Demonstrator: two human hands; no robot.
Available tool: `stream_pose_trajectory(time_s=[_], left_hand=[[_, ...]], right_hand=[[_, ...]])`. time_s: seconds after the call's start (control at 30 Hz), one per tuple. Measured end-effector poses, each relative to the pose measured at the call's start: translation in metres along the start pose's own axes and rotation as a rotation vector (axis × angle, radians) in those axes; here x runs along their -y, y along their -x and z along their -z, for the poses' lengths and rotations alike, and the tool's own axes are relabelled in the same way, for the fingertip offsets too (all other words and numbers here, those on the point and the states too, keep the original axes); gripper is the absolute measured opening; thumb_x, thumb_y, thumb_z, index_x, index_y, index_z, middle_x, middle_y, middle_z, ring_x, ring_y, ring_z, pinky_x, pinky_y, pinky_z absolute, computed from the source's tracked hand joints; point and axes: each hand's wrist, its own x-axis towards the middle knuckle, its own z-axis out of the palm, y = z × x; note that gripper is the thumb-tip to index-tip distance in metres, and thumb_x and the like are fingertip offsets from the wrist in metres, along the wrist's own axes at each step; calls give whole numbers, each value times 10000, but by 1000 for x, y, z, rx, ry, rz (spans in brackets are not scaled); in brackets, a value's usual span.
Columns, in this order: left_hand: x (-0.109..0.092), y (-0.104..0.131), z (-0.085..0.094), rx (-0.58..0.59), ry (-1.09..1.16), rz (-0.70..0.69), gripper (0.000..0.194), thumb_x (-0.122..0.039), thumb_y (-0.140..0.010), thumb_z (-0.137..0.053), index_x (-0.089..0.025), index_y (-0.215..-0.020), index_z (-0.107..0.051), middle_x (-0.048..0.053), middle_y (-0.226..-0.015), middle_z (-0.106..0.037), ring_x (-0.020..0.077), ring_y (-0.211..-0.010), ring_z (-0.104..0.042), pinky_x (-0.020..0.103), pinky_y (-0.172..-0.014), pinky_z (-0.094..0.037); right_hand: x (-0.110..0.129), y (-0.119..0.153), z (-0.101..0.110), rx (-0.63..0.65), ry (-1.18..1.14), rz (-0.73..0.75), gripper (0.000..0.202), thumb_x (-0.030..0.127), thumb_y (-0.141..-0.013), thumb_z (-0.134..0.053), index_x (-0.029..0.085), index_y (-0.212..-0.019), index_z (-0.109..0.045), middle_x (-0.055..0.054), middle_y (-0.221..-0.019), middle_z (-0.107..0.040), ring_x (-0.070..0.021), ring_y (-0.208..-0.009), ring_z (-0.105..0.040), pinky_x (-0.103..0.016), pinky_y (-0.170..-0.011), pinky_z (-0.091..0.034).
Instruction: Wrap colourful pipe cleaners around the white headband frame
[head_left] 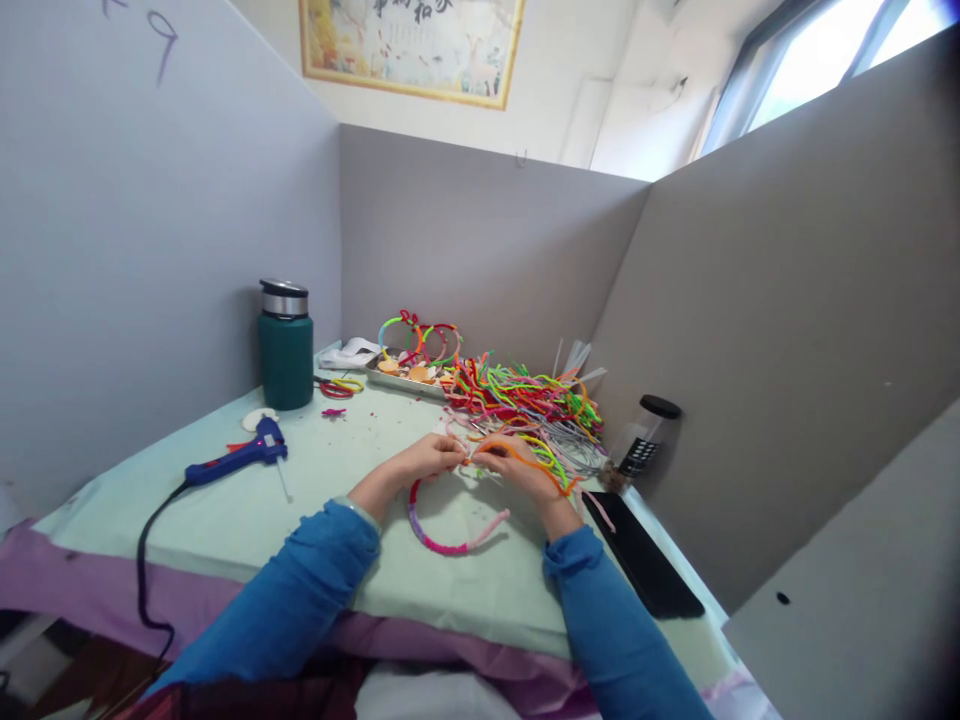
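A curved headband [439, 546] wrapped in red, purple, magenta and pink hangs from my hands over the pale green table cover, its pink end free at the right. My left hand [431, 457] pinches the red upper end of the band. Close beside it, my right hand [517, 466] has its fingers closed on an orange pipe cleaner [537, 463], which trails back over the hand toward the wrist. The fingertips of both hands nearly meet where the orange strand reaches the band.
Behind the hands lies a heap of colourful pipe cleaners [525, 395], beside a metal tray [405, 383]. At left are a green bottle [286, 360], scissors [341, 386] and a blue glue gun [240, 457]. A black phone [649, 560] and a clear jar [643, 440] are at right.
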Motion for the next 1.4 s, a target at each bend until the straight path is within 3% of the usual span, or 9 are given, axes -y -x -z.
stream_pose_trajectory(time_s=[0.33, 0.6, 0.83, 1.17, 1.4], left_hand=[[3, -2, -3, -11, -145, -41, 222, -345, -676, -669, -132, -730, -632, -54, -509, -416, 53, -392, -280, 219, -393, -161], [-3, 1, -5, -3, -160, -104, 290, -405, -690, -639, -127, -755, -588, -61, -536, -415, 57, -438, -303, 219, -438, -200], [-3, 3, -3, 2, -170, -96, 365, -414, -649, -665, -110, -843, -609, -58, -572, -420, 62, -463, -304, 230, -449, -205], [-1, 1, -2, -15, -127, -137, 378, -455, -650, -680, -123, -807, -589, -56, -585, -432, 60, -471, -308, 225, -450, -208], [2, -1, -2, -19, -178, -167, 396, -517, -694, -641, -129, -744, -583, -59, -548, -412, 67, -479, -318, 219, -459, -216]], right_hand=[[-7, -9, -16, -67, -194, -96, 245, 392, -716, -697, 170, -631, -638, 14, -590, -559, -129, -564, -477, -250, -541, -361], [-16, -11, -17, -102, -312, -209, 302, 460, -678, -702, 169, -651, -622, 37, -524, -506, -97, -486, -419, -229, -482, -332], [-14, -10, -17, -139, -281, -211, 304, 452, -675, -702, 170, -614, -606, 40, -489, -480, -94, -471, -398, -233, -473, -306], [-6, -5, -11, -91, -315, -150, 243, 409, -733, -668, 174, -685, -632, 30, -579, -504, -108, -550, -431, -242, -535, -337], [-6, -6, -11, -70, -305, -166, 238, 388, -742, -660, 177, -645, -610, 37, -535, -476, -108, -523, -411, -246, -521, -312]])
